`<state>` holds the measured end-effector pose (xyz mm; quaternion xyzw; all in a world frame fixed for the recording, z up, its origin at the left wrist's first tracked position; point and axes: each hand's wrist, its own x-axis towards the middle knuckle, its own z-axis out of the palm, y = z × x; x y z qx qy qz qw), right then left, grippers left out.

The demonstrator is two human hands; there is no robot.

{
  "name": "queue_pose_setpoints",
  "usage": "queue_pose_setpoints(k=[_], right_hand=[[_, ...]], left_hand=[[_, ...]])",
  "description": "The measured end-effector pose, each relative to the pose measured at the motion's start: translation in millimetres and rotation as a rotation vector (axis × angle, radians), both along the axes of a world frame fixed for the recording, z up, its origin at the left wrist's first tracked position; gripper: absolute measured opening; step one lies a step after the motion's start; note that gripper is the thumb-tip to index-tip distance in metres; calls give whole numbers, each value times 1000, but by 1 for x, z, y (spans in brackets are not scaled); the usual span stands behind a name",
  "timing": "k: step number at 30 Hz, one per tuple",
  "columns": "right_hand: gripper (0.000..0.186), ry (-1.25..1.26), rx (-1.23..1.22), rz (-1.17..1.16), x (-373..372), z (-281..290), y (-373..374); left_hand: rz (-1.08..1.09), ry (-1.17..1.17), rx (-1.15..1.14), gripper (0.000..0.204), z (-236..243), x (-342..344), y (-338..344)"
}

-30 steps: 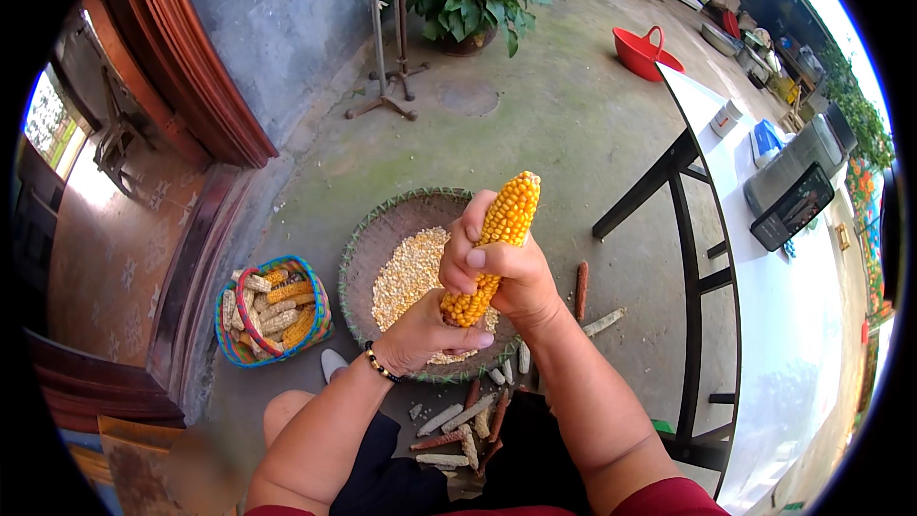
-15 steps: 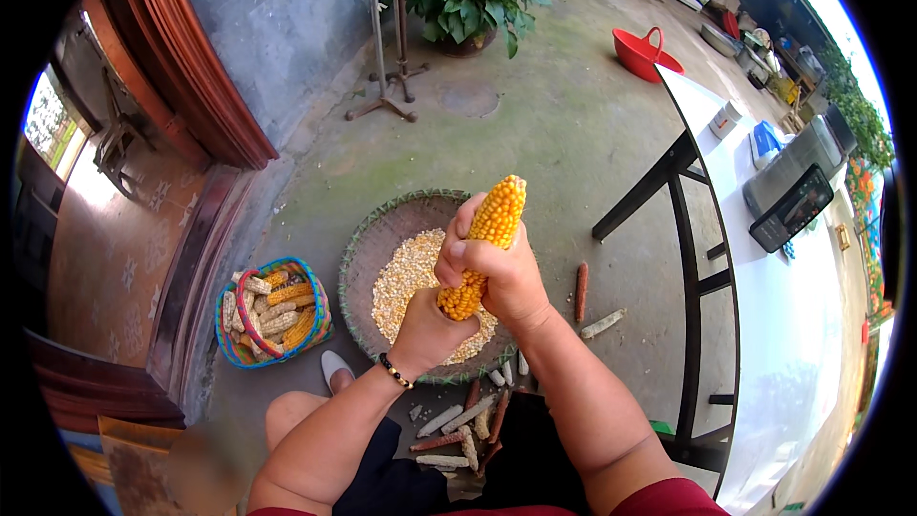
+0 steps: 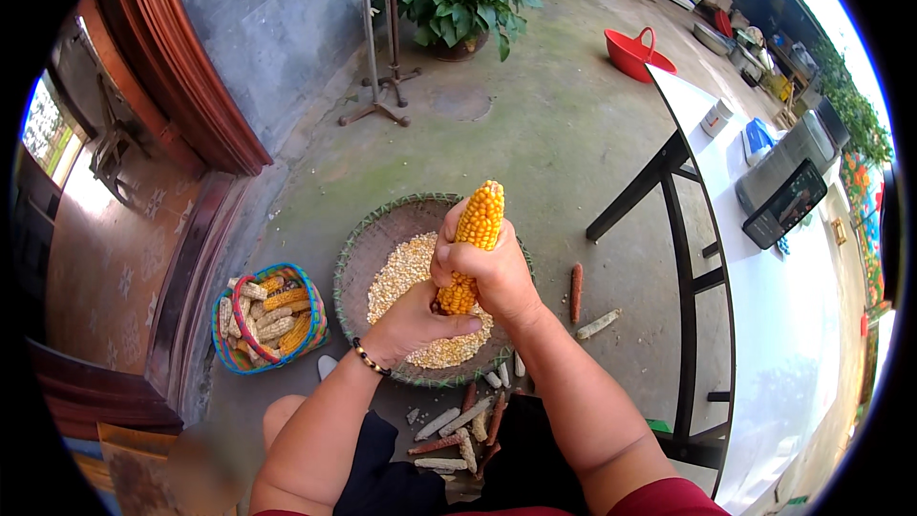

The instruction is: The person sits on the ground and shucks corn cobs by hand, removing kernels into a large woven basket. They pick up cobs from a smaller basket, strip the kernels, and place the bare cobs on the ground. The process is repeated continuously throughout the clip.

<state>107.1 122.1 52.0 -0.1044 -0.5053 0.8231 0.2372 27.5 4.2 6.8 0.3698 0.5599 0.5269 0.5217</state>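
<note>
An ear of yellow corn (image 3: 480,215) is held upright and slightly tilted above a round woven basket (image 3: 349,258) with a green-bound rim. My right hand (image 3: 497,272) wraps round its middle, fingers closed. At its lower end is my left hand (image 3: 411,325), wearing a beaded bracelet; the thumb lies across the bottom and the fingers are partly hidden behind the cob. Loose yellow and whitish kernels (image 3: 392,282) cover much of the basket's bottom.
A colourful handled basket (image 3: 318,311) of corn ears stands at left. Bare cobs (image 3: 465,418) lie near my legs, others (image 3: 576,293) to the right. A white table (image 3: 764,325) with a phone (image 3: 785,205) borders the right. Farther off are a red basket (image 3: 635,55), metal stand (image 3: 375,110) and potted plant (image 3: 463,0).
Both hands and the ear have shifted slightly left in view, with the ear now more upright. My left hand's thumb has opened out a little at its lower end. The view has shifted slightly.
</note>
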Motion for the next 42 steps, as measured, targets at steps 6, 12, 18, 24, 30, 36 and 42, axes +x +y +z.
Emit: queue_pose_setpoints(k=[6,12,18,24,30,36,42], right_hand=[[22,80,-87,92,-1,-4,-7],[17,167,-204,-51,-7,-5,-9],[16,90,-120,-192,-9,-5,-19],[13,9,-61,-348,-7,-7,-23],[11,32,-39,-110,1,-6,-8],[15,77,-67,79,6,-6,-8],[14,112,-100,-86,-1,-9,-10]], left_hand=[[-18,67,47,42,4,-2,-2],[289,282,30,25,-1,11,1],[479,409,65,18,-8,22,3],[502,674,-30,20,-13,28,2],[122,216,27,36,-4,9,0],[144,-64,99,35,-6,12,0],[340,345,-4,33,-8,17,6]])
